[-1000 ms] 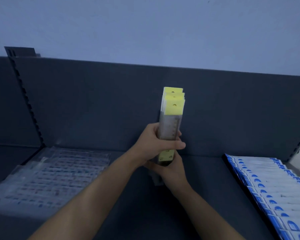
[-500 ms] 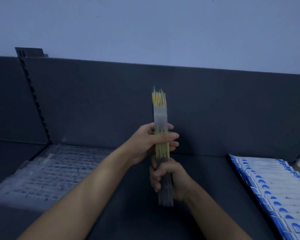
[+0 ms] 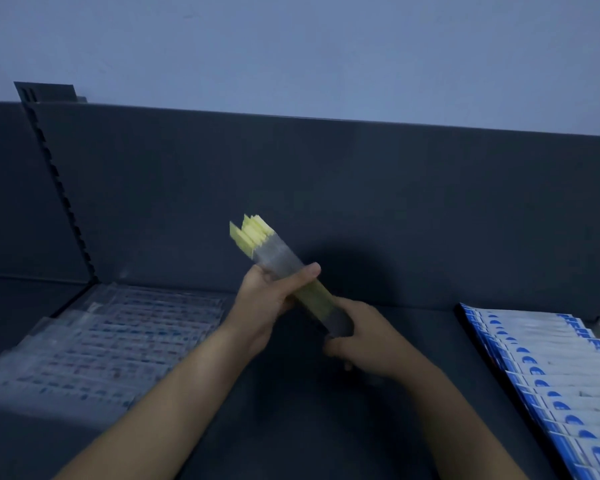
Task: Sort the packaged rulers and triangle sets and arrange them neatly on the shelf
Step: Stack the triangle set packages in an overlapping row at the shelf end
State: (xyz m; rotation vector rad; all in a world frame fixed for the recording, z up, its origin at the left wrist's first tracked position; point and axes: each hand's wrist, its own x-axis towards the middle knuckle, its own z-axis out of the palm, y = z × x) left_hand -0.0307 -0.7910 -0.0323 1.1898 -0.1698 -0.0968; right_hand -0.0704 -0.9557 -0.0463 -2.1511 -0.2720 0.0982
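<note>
Yellow-topped ruler packs (image 3: 281,263) tilted | left hand (image 3: 264,306), right hand (image 3: 364,337): grip grasping them | print unreadable

View: a single wide-angle camera worn on the head.
Facing: forward and down onto the dark shelf (image 3: 326,427); back panel (image 3: 361,202) and wall (image 3: 291,46) toward 12 o'clock.
Closeness: near; forearms enter from 6 o'clock, left hand (image 3: 271,306) and right hand (image 3: 368,337) grip the ruler bundle (image 3: 278,261) at centre.
Edges: clear packets (image 3: 118,341) at 8 o'clock, blue-and-white packets (image 3: 551,368) at 4 o'clock, both cropped.
Tilt: panel top slopes down toward 3 o'clock.
</note>
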